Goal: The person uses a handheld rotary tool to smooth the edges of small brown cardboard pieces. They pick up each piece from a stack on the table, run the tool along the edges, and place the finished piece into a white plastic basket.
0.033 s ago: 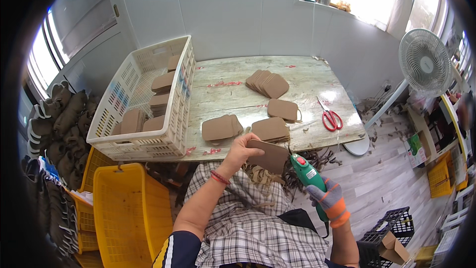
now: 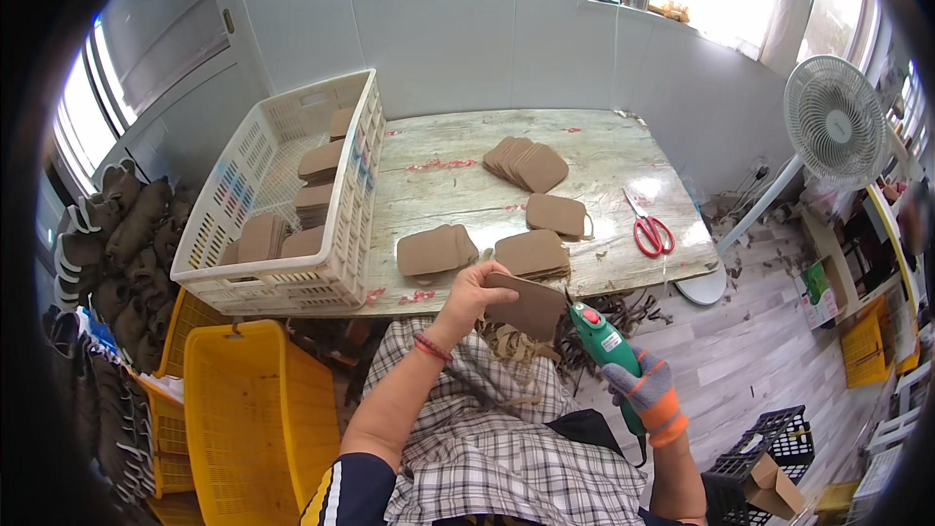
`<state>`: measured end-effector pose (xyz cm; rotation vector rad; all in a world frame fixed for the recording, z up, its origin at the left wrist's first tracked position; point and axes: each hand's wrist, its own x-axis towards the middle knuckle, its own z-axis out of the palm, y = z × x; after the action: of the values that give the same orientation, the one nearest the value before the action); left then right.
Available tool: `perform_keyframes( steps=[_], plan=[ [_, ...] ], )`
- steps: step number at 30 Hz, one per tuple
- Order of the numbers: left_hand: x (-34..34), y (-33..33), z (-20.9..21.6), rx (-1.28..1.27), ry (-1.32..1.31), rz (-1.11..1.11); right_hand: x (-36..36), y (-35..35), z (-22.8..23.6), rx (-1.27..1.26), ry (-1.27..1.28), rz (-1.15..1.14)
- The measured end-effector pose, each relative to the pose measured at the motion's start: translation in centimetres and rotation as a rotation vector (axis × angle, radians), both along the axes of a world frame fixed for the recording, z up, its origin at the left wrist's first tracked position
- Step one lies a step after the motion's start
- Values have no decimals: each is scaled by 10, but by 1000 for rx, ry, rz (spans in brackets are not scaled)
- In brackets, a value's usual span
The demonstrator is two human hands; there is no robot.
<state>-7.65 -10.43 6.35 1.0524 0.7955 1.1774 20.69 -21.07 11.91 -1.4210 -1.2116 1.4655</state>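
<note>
My bare left hand (image 2: 470,294), a red band at its wrist, pinches a brown rounded fabric pad (image 2: 531,310) by its left end, just off the table's front edge. In a grey and orange glove, my right hand (image 2: 648,394) is wrapped round a green electric cutter (image 2: 602,336) with a red button. The cutter's tip is at the pad's right edge; whether it touches is too small to tell. Beyond my hands lie a pad stack (image 2: 531,253), another stack (image 2: 433,250) to its left, a pad with a loose strip (image 2: 557,212) and a fanned pile (image 2: 526,164).
Red-handled scissors (image 2: 651,234) lie on the table (image 2: 429,136) at right. A white crate (image 2: 341,278) with pad stacks stands at left, a yellow crate (image 2: 243,409) below it. Brown offcuts (image 2: 638,312) hang about the front edge and floor. A white fan (image 2: 835,125) stands at right.
</note>
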Motion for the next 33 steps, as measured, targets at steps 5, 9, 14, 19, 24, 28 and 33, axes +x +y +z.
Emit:
perform_keyframes(
  steps=[5,9,14,19,24,28,33],
  plan=[
    [-5,6,0,-105,-96,-27,-1,-2,4,-39,46,56],
    [-10,12,-4,-59,-28,-72,4,-1,1,-85,37,113],
    [-11,12,1,-28,49,-125,4,-3,-2,-82,24,136],
    [-6,7,11,-67,175,-177,2,-3,-5,-86,-24,141],
    [1,3,9,-81,243,-258,0,-3,-8,-66,-85,165],
    [10,-2,17,-123,295,-337,0,-1,-14,-57,-100,167],
    [14,0,11,-90,419,-434,-2,0,-15,-46,-99,169]
  ],
)
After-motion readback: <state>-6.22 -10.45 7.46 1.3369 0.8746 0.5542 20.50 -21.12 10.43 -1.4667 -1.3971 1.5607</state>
